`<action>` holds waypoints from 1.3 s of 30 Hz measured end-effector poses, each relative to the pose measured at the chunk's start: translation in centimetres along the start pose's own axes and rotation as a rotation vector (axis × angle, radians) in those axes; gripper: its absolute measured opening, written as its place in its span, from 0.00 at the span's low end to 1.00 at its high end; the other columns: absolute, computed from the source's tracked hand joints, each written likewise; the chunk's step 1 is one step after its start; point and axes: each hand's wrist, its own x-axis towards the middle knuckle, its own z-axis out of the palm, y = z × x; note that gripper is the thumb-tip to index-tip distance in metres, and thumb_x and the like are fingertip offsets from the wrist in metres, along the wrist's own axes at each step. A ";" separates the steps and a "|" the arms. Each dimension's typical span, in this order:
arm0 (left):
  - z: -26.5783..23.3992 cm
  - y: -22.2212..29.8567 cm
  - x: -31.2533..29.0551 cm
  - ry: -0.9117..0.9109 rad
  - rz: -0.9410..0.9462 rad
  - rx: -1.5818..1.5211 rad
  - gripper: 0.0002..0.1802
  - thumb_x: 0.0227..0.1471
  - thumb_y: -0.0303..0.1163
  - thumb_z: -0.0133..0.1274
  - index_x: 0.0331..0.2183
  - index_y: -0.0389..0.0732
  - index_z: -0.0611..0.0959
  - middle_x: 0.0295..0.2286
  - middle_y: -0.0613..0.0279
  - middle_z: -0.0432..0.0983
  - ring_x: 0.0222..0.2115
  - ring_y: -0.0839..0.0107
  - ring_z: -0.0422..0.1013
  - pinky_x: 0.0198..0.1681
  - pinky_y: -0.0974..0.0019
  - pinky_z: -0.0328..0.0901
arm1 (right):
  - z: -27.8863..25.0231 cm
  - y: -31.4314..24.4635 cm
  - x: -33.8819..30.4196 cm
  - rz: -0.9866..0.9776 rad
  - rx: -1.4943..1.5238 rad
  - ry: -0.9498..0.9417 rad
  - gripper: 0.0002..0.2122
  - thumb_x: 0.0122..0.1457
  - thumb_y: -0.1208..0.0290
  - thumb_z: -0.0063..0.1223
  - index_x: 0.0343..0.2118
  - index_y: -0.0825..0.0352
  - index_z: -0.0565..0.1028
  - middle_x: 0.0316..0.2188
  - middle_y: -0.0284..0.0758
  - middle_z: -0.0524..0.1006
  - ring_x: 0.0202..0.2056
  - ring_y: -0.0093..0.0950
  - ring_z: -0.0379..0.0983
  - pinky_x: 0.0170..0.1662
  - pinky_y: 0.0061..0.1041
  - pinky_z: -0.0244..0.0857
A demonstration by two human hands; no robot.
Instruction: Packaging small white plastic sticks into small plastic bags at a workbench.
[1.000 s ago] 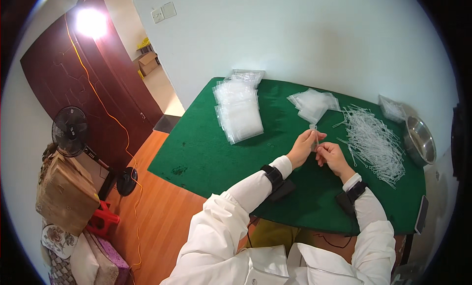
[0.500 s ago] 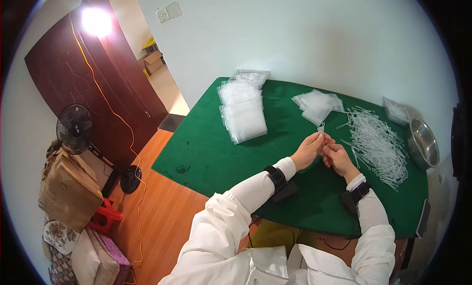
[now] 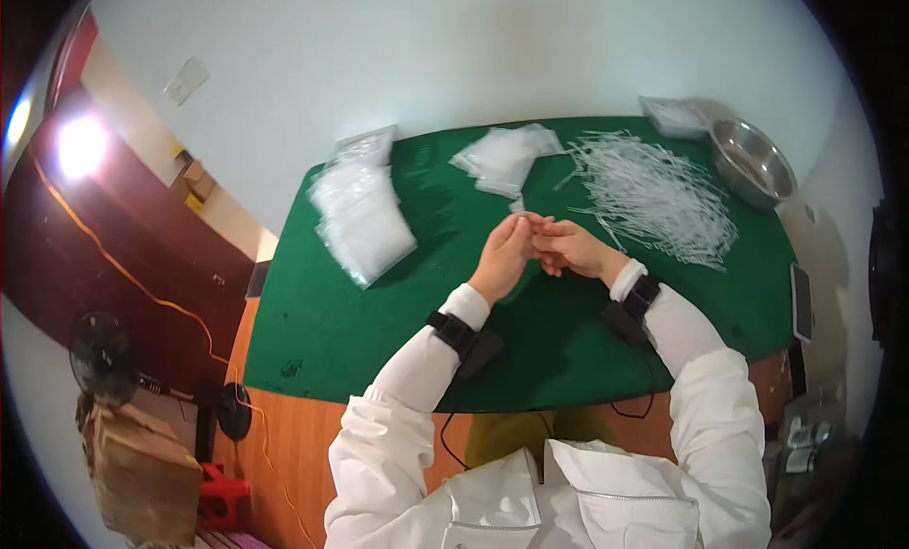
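Observation:
Over the green-topped table [image 3: 454, 360], my two hands meet just in front of a small fan of clear plastic bags [image 3: 507, 161]. My left hand [image 3: 507, 251] is closed with its thumb pressed on a small translucent plastic piece [image 3: 517, 206], whose pale tip sticks out above the fingers. Against it, my right hand [image 3: 576, 251] is closed too, its fingertips bent in beside the left fingers. Whatever lies between the right fingers is hidden. A pile of thin clear plastic sticks with looped ends [image 3: 658, 198] lies to the right of my hands.
Left of my hands lies a larger overlapping stack of clear bags [image 3: 365, 222]. A metal bowl [image 3: 753, 161] and a clear packet [image 3: 674, 116] sit at the far right corner. A phone-like slab [image 3: 801, 303] stands at the right edge. A fan [image 3: 102, 355] stands at the left.
The view has turned, so the table sits more level and further left. My hands stay together, and the right fingers now overlap the left ones more.

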 end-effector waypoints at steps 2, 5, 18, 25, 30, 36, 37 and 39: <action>0.1 -0.2 0.3 -0.019 0.008 0.018 0.16 0.60 0.39 0.32 0.38 0.36 0.68 0.39 0.54 0.69 0.26 0.65 0.70 0.30 0.64 0.67 | -0.3 -0.1 -0.2 -0.008 -0.033 -0.030 0.07 0.57 0.65 0.47 0.27 0.62 0.70 0.18 0.28 0.69 0.18 0.21 0.68 0.19 0.18 0.59; 0.4 -0.4 0.2 0.002 0.024 0.054 0.16 0.60 0.39 0.32 0.38 0.36 0.68 0.40 0.52 0.69 0.24 0.65 0.69 0.29 0.64 0.67 | -0.3 -0.3 -0.6 -0.008 -0.058 -0.039 0.08 0.57 0.65 0.47 0.27 0.63 0.70 0.18 0.29 0.69 0.18 0.22 0.69 0.19 0.18 0.60; -0.5 -0.8 0.5 0.031 0.054 -0.014 0.13 0.59 0.40 0.34 0.35 0.41 0.68 0.33 0.58 0.68 0.29 0.66 0.68 0.33 0.64 0.65 | 0.4 -0.6 -0.7 -0.020 -0.187 -0.029 0.10 0.54 0.65 0.49 0.24 0.67 0.72 0.16 0.31 0.70 0.18 0.22 0.70 0.19 0.17 0.62; -1.2 -0.7 0.6 0.354 0.167 -0.064 0.11 0.59 0.38 0.36 0.32 0.42 0.68 0.20 0.70 0.59 0.21 0.78 0.59 0.28 0.71 0.61 | -0.9 -0.3 -2.8 -0.094 -0.505 0.260 0.11 0.51 0.63 0.51 0.27 0.68 0.75 0.17 0.34 0.73 0.20 0.25 0.71 0.23 0.22 0.65; -0.8 -0.1 0.2 0.455 0.125 -0.053 0.11 0.59 0.38 0.36 0.31 0.42 0.68 0.18 0.72 0.55 0.17 0.80 0.51 0.21 0.74 0.52 | -5.6 -0.5 -6.5 -0.315 -1.127 0.876 0.07 0.46 0.67 0.53 0.23 0.66 0.74 0.19 0.36 0.75 0.24 0.35 0.71 0.27 0.32 0.64; -0.7 0.0 0.1 0.445 0.104 -0.080 0.11 0.59 0.38 0.35 0.30 0.42 0.68 0.17 0.72 0.53 0.16 0.81 0.48 0.17 0.75 0.47 | -7.7 0.0 -7.8 -0.151 -1.263 0.906 0.05 0.46 0.69 0.51 0.22 0.65 0.74 0.22 0.37 0.74 0.27 0.36 0.71 0.30 0.33 0.64; -0.8 0.0 0.1 0.449 0.100 -0.072 0.11 0.59 0.38 0.35 0.30 0.42 0.68 0.17 0.72 0.53 0.16 0.81 0.48 0.17 0.75 0.47 | -7.7 0.2 -7.6 -0.157 -1.277 0.898 0.05 0.46 0.69 0.51 0.22 0.65 0.74 0.23 0.37 0.74 0.28 0.37 0.71 0.31 0.34 0.64; -0.7 -0.3 0.0 0.434 0.091 -0.053 0.12 0.60 0.38 0.35 0.30 0.42 0.68 0.17 0.72 0.52 0.15 0.81 0.48 0.17 0.76 0.47 | -7.8 0.5 -7.4 -0.168 -1.309 0.876 0.05 0.45 0.69 0.51 0.20 0.63 0.75 0.24 0.38 0.74 0.31 0.38 0.71 0.33 0.37 0.65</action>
